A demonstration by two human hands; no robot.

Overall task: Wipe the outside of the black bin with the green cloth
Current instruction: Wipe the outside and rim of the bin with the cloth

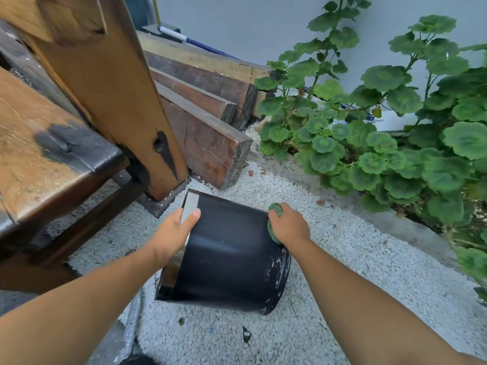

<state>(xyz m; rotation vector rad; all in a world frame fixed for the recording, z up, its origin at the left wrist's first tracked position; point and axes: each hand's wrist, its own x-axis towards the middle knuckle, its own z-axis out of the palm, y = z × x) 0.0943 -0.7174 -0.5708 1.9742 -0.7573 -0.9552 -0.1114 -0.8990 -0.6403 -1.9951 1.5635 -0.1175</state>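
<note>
Outdoors, two hands: left hand (176,227) grips one black bin (229,256); right hand (290,225) presses one green cloth (273,222).

Bin (232,259) on gravel (342,259) — bench (39,133) left, plants (382,154) right, planks (205,122) behind.

- We see the black bin (232,256) as smooth, semi-gloss plastic, scuffed white at one end.
- The green cloth (274,208) is matt fabric.
- Left of the bin, the bench (39,143) is worn wood.
- Under the bin is coarse white gravel (342,259).
</note>
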